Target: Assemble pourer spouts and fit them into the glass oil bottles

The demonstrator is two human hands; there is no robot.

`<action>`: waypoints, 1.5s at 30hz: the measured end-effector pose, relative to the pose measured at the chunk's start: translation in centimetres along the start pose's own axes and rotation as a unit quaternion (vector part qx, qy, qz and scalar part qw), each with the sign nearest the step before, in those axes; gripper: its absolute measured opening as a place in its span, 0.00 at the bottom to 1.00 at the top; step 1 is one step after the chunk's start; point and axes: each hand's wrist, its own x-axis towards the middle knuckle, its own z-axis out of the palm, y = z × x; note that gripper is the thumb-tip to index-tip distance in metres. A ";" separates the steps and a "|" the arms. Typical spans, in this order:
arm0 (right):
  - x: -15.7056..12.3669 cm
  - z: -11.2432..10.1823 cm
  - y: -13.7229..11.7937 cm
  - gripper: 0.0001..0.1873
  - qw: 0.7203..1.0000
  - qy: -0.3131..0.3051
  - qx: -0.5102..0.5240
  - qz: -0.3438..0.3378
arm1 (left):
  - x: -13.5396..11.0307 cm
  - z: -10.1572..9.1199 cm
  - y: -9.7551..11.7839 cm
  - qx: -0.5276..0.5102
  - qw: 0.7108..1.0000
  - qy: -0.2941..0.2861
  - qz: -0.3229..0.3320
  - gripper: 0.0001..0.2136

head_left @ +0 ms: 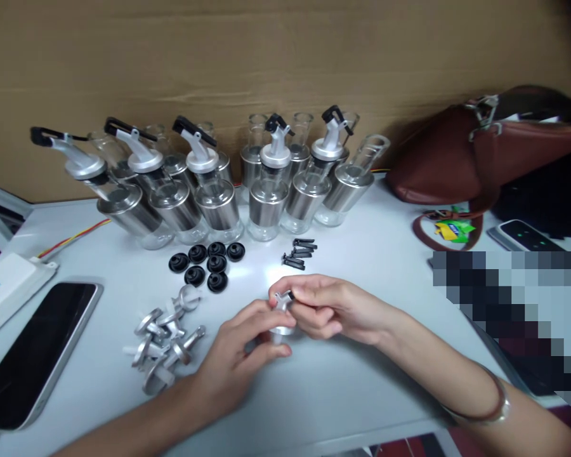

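Between my hands is a silver pourer spout (282,324), held over the front of the table. My left hand (240,346) is closed round its flanged base, thumb below and fingers above. The fingers of my right hand (330,308) pinch a small black flip lid (291,295) at the spout's upper end; most of the lid is hidden by the fingers. More silver pourer spouts (171,336) lie heaped left of my left hand. Several black stoppers (216,263) and a few loose black flip lids (299,252) lie beyond my hands.
Glass bottles with steel sleeves (268,203) stand in rows along the cardboard wall (285,57); several carry spouts with black lids. A phone (38,355) and a white box (14,285) lie left. A brown bag (438,158), its strap and a green-yellow packet (454,230) are at right.
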 end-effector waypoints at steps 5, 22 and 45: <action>-0.1 0.1 0.1 0.14 1.000 0.002 -0.020 -0.018 | -0.1 -0.1 0.0 -0.016 1.000 -0.004 -0.016 0.12; 0.5 0.7 0.8 0.19 0.988 0.092 -0.107 -0.061 | -1.0 0.1 -0.3 0.056 0.997 0.000 0.045 0.18; -0.3 1.6 -0.4 0.17 0.876 0.293 -0.262 -0.279 | 1.8 -5.7 4.7 0.586 0.793 0.127 0.108 0.09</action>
